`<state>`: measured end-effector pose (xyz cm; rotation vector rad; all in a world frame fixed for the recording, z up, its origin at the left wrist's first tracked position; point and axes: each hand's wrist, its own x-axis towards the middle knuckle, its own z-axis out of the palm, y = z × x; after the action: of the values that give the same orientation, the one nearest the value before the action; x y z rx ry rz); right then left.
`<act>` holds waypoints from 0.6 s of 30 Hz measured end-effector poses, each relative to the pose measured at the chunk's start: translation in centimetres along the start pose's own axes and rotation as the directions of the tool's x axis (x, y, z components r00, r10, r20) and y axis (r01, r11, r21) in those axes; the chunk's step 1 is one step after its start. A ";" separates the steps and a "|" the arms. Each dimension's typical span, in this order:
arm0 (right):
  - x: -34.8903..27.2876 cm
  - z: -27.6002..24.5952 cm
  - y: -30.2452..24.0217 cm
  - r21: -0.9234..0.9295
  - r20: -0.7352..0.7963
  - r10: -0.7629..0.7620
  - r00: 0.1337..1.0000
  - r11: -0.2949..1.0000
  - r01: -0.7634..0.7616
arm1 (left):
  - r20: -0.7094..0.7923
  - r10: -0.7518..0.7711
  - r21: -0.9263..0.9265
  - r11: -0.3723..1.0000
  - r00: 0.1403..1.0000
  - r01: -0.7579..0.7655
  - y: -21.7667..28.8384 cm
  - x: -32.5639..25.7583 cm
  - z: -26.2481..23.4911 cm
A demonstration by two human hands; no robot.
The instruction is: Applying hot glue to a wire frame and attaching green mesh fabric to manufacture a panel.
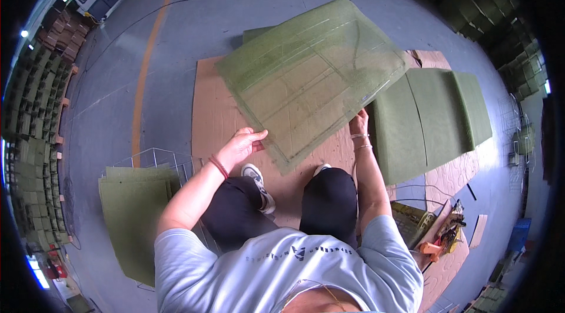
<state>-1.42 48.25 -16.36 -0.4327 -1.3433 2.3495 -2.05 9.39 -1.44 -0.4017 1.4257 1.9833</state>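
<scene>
in the head view, the left hand [243, 143] pinches the near-left edge of a translucent green mesh panel [318, 77] between thumb and fingers, the gap closed down to the sheet. the right hand [359, 122] meets the panel's right edge; its fingers are partly hidden, so how tightly they close cannot be told. the panel is tilted above a brown cardboard sheet [210, 95], in front of the person. with both hands near the close end, the far end could sag or twist under its own weight. the right edge, close to the stacked green sheets [424, 119], could catch and drag the top one askew. a loose grip could let the near corner drop toward the left shoe [253, 176].
</scene>
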 end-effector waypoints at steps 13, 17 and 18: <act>-4.4 -3.3 -0.3 -0.375 -0.030 0.147 0.989 0.915 -0.147 | -0.179 -0.021 -0.207 0.978 0.984 -0.017 13.7 14.6 -14.7; -5.0 -2.6 2.4 -0.025 -0.113 0.356 0.928 0.932 -0.360 | -0.401 -0.131 0.095 0.978 0.907 0.184 14.9 18.6 -12.3; -5.1 -3.1 3.5 -0.155 -0.005 0.242 0.970 0.958 -0.240 | -0.417 -0.067 0.255 0.949 0.906 0.188 14.7 19.3 -12.3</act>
<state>3.76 46.48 -20.53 -0.6620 -1.5648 2.4516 -27.62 1.55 -6.55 -0.7852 1.8630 1.6070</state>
